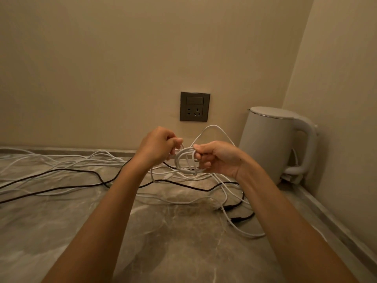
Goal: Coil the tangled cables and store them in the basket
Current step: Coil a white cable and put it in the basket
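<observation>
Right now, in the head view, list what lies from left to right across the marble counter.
Loose white and black cables → left hand → small white cable coil gripped by both hands → right hand → tall white plastic kettle.

I see cables (98, 159) sprawled over the counter (163, 252), mostly to the left. The kettle (271, 144) stands in the back right corner, the socket (194, 106) on the wall (122, 58) left of it.

dim warm yellow light | soft shadows | slightly soft | wide-angle edge bending
</observation>
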{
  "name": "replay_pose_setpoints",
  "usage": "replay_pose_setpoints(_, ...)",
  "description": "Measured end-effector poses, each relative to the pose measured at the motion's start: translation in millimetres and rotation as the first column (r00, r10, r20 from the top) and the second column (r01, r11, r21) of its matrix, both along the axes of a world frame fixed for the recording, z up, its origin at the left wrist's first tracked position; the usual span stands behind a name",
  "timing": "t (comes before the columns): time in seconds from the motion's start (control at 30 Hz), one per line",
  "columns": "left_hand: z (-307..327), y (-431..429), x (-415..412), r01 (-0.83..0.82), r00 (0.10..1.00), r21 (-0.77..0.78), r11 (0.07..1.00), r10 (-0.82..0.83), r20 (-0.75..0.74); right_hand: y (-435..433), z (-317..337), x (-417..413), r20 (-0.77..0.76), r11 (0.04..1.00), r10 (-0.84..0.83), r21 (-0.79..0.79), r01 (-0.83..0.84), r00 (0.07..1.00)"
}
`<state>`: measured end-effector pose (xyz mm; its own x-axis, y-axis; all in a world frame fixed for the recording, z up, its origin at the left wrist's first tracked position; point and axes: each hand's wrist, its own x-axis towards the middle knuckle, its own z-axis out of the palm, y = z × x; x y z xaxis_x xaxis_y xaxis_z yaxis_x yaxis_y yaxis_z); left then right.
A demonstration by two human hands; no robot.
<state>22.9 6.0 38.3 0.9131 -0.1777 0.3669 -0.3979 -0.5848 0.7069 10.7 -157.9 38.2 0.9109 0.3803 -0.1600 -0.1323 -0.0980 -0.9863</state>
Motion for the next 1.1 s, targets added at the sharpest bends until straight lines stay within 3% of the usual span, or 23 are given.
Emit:
replay_pose_setpoints(0.23, 7.9, -16.6, -10.0, -0.110, 0.969, 0.138, 0.984, 0.075, 0.235, 6.3, -0.7, -0.2, 0.071, 0.979, -0.158, -0.121, 0.166, 0.985)
replay_pose_setpoints(0.37, 4.8, -22.7, -11.8, -0.153, 0.931, 0.141, 0.978, 0.095, 0.352, 10.7, -2.3, -1.2, 0.112, 0.961, -0.269, -0.039, 0.275, 0.957)
replay_pose_setpoints(0.5, 4.4, -27.4, -12.9, -0.083, 0.907, 0.122, 0.989, 0.024, 0.420, 10.3, -2.0, 1.4, 0.145, 0.914, -0.404, 0.088, 0.395, 0.903)
replay_pose_setpoints(0.7, 1.4, -37.4, -15.1, 0.151, 0.958, -0.027, 0.988, -0.139, 0.251, 4.1, -1.8, 3.7, 0.189, 0.824, -0.544, 0.307, 0.477, 0.818)
replay_pose_setpoints(0.8, -1.3, -39.1, -17.8, 0.232, 0.962, -0.058, 0.971, -0.220, 0.164, -3.7, 1.6, 7.9, 0.051, 0.692, -0.582, 0.554, 0.462, 0.811)
replay_pose_setpoints(0.93, -3.0, -39.4, -19.1, 0.281, 0.959, -0.066, 0.957, -0.278, 0.052, -13.5, 6.8, 10.4, -0.138, 0.558, -0.485, 0.711, 0.428, 0.863)
replay_pose_setpoints(1.1, -9.8, -35.5, -11.8, 0.240, 0.967, -0.119, 0.963, -0.248, -0.056, -15.1, 11.2, 10.3, -0.162, 0.524, -0.376, 0.774, 0.354, 0.912)
